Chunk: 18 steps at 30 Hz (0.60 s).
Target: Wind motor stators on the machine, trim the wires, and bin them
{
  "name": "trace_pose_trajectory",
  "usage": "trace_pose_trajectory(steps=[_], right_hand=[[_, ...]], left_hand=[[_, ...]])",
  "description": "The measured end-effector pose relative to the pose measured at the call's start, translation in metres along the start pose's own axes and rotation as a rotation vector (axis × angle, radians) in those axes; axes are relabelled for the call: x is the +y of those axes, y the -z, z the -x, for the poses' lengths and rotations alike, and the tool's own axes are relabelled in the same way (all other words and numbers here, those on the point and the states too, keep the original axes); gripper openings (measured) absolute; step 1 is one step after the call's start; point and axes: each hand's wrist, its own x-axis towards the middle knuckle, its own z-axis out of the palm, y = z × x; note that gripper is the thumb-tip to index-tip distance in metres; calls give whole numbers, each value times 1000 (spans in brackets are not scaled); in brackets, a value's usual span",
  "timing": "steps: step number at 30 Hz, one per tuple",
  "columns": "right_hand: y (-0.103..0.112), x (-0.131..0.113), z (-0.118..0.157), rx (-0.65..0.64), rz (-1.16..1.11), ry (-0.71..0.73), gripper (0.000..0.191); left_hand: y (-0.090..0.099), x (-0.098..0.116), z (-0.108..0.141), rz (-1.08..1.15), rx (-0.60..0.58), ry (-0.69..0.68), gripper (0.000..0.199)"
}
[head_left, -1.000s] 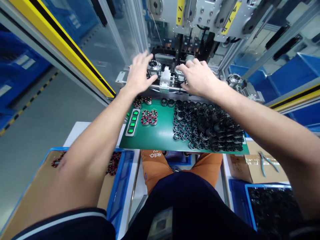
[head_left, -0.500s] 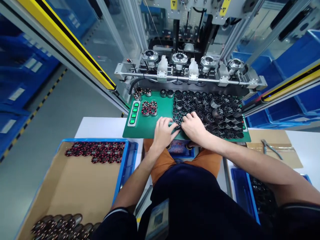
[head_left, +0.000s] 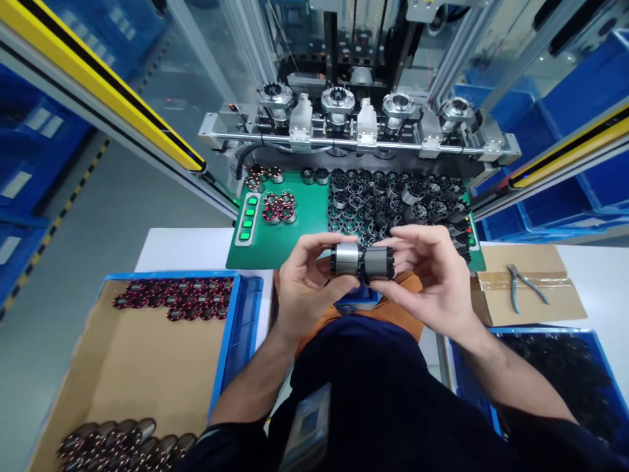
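My left hand [head_left: 307, 282] grips a silver metal core [head_left: 346, 258] with black toothed ends between thumb and fingers. A darker grey core [head_left: 377, 263] is pinched in my right hand [head_left: 437, 278]. Both cores lie sideways, end to end, in front of my body above the front edge of the green work surface [head_left: 304, 246]. On that surface behind my hands, many black-and-silver cores [head_left: 393, 190] stand packed on the right. Several copper-wound cores [head_left: 279, 208] stand on its left, beside a strip of green buttons [head_left: 249, 213].
Machine spindles [head_left: 338, 101] on a metal bar stand behind the green surface. A blue-edged, cardboard-lined tray [head_left: 162, 354] holds wound cores at left. Pliers [head_left: 523, 282] lie on cardboard at right, above a blue bin of black parts [head_left: 560, 373]. Yellow posts flank both sides.
Both hands have come back from the packed cores toward my body and risen, now each with a core in its fingers. The camera view has shifted slightly.
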Motion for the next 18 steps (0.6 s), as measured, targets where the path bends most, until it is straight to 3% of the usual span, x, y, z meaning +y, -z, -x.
trace_pose_trajectory(steps=[3,8,11,15,18], right_hand=[[5,2,7,18,-61,-8,53],[17,6,15,103,-247,-111,51],[26,11,23,120,-344,-122,50],[56,23,42,177,-282,-118,47],[102,41,63,415,55,-101,50]], left_hand=[[-13,2,-5,125,13,26,46],[-21,6,-10,320,-6,306,43],[-18,5,-11,353,47,394,40],[11,-3,-9,139,206,407,60],[53,-11,-4,-220,319,356,61]])
